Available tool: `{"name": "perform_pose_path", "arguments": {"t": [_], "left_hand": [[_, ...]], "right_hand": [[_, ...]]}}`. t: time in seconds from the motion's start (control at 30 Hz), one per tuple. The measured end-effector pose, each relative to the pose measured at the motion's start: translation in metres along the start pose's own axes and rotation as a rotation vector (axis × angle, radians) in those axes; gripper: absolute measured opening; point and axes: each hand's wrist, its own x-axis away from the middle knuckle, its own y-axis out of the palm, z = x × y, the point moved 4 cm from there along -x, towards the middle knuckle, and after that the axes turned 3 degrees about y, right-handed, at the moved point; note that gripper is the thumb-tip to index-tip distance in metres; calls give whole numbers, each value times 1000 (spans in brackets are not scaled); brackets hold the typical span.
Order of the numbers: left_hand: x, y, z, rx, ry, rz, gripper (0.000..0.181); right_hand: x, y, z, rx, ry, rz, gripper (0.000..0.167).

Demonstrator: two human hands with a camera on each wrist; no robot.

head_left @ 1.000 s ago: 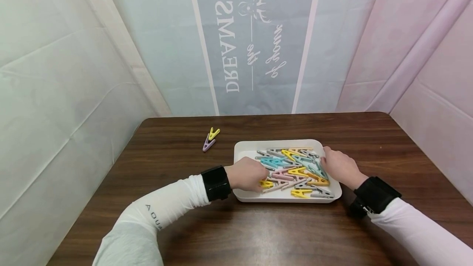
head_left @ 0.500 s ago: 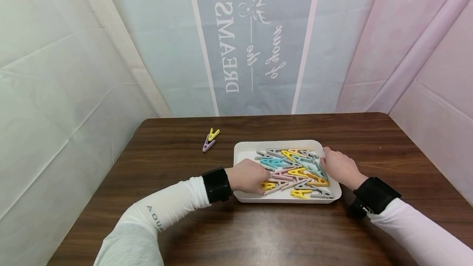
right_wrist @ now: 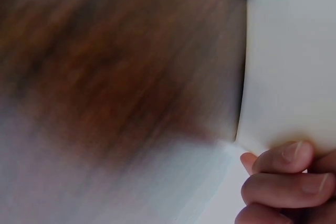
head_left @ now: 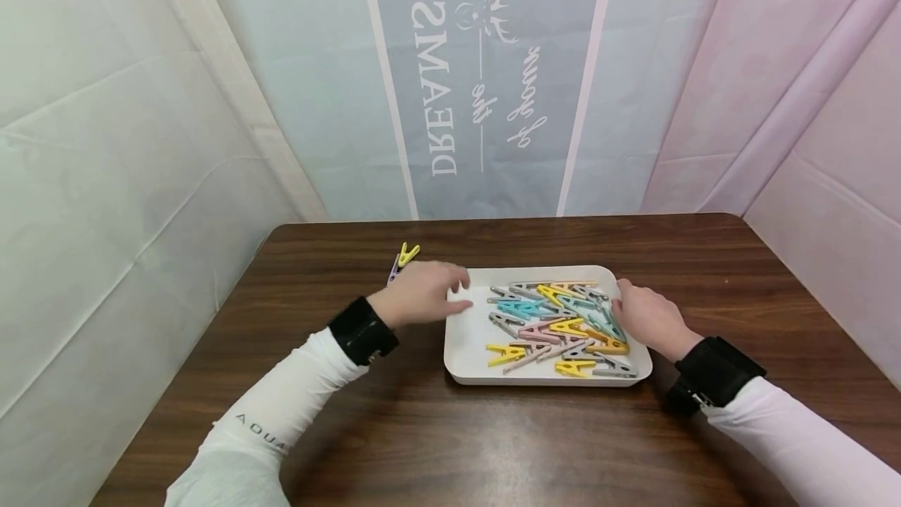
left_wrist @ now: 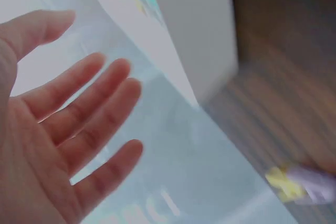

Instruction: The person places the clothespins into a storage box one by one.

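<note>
A white tray [head_left: 468, 346] on the brown table holds several clothespins [head_left: 552, 327] in yellow, blue, pink, grey and green. My left hand [head_left: 422, 292] hovers at the tray's left rim with fingers spread; its palm [left_wrist: 47, 145] has nothing in it in the left wrist view. My right hand [head_left: 651, 319] grips the tray's right rim near the far corner, and curled fingers [right_wrist: 286, 190] lie against the outer wall in the right wrist view. A yellow clothespin [head_left: 408, 254] and a purple clothespin [head_left: 394, 267], partly behind my left hand, lie on the table.
The dark wood table [head_left: 535, 444] extends around the tray, its far edge meeting a printed curtain [head_left: 479, 178]. Pale fabric hangs on the left [head_left: 141, 217] and pink fabric [head_left: 809, 139] on the right.
My left hand has lifted off the clothespins at the tray's left side and moved left and away from me, its fingers opening. My right hand and the tray stay in place.
</note>
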Motion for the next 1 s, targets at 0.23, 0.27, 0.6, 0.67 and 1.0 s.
{"name": "perform_pose_path", "arguments": {"t": [0.23,0.27,0.6,0.67,1.0], "left_hand": [[15,-7,-67,-53,-302,145,31],[17,-4,-74,-72,-348,142,32],[18,29,-115,-114,-635,89,40],[15,36,-121,-105,-651,74,41],[8,51,-137,-63,-705,17,36]], "right_hand": [[0,1,2,1,8,-7,45],[0,1,2,0,10,-9,45],[-1,1,2,-1,19,-15,46],[-1,2,2,-1,20,-15,47],[-1,0,1,2,22,-17,47]]}}
